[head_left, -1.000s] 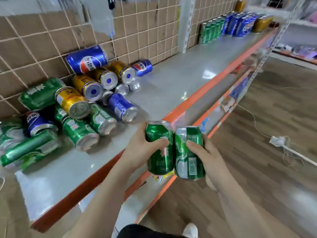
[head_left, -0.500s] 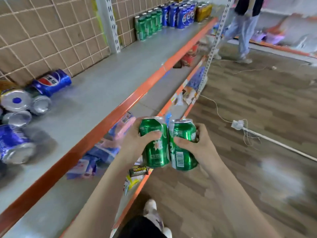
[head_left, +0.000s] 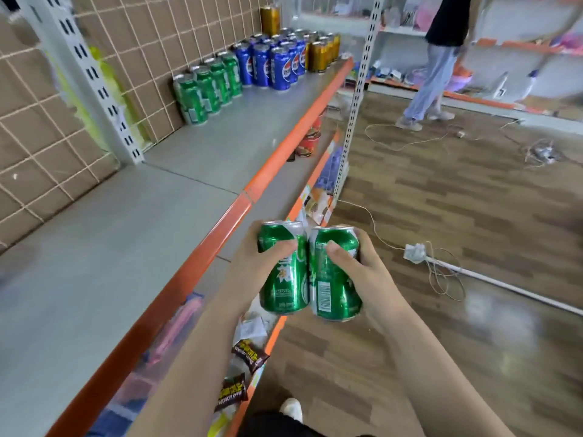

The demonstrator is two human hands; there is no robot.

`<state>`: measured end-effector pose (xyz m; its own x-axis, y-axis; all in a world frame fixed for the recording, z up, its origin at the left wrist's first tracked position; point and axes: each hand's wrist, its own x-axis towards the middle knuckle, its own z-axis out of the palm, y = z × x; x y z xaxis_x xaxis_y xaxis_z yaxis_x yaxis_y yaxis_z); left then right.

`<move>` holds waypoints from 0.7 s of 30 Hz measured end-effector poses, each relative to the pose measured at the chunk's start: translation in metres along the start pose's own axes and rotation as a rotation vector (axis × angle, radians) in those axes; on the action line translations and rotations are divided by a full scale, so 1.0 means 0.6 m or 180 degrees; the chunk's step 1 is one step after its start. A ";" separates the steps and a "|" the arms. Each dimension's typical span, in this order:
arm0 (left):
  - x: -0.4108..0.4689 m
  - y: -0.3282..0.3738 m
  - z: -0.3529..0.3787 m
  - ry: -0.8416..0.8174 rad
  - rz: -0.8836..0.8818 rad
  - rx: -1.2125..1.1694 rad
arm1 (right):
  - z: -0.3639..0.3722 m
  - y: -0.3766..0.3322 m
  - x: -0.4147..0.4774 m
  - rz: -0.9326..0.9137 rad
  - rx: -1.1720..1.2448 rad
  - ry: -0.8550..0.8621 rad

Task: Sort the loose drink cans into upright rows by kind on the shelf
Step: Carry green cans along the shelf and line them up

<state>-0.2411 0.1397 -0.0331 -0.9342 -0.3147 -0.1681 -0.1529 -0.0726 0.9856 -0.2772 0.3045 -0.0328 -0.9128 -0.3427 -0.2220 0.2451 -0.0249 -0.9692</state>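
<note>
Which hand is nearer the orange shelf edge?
Left. The left hand is just beside the orange shelf edge; the right hand is farther out over the floor.

Two green cans are held upright side by side, touching, in front of the shelf's orange edge: the left green can [head_left: 284, 272] shows a white flower mark; the right green can [head_left: 336, 279] shows a barcode; both are closed, silver tops up. On the grey shelf [head_left: 132, 234], far along by the back wall, stand upright rows: green cans [head_left: 208, 86] nearest, then blue cans [head_left: 274, 63], then gold cans [head_left: 321, 52] farthest.
</note>
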 end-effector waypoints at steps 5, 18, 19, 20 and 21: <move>0.079 0.028 0.005 0.0118 0.0000 0.0178 | -0.009 -0.024 0.098 0.0102 0.0250 -0.0145; 0.271 0.097 0.100 0.1238 0.0116 -0.0041 | -0.099 -0.111 0.412 -0.0403 -0.0673 -0.0965; 0.282 0.100 0.108 0.1330 0.0148 0.0026 | -0.108 -0.118 0.431 -0.0437 -0.0747 -0.1028; 0.294 0.099 0.113 0.1438 0.0188 0.0060 | -0.116 -0.124 0.451 -0.0491 -0.0822 -0.1084; 0.306 0.100 0.119 0.1531 0.0218 0.0095 | -0.122 -0.132 0.469 -0.0548 -0.0889 -0.1136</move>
<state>-0.4447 0.1449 -0.0032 -0.6887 -0.7199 -0.0860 -0.1121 -0.0114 0.9936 -0.5777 0.2789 -0.0263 -0.7515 -0.6576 -0.0527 -0.0414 0.1268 -0.9911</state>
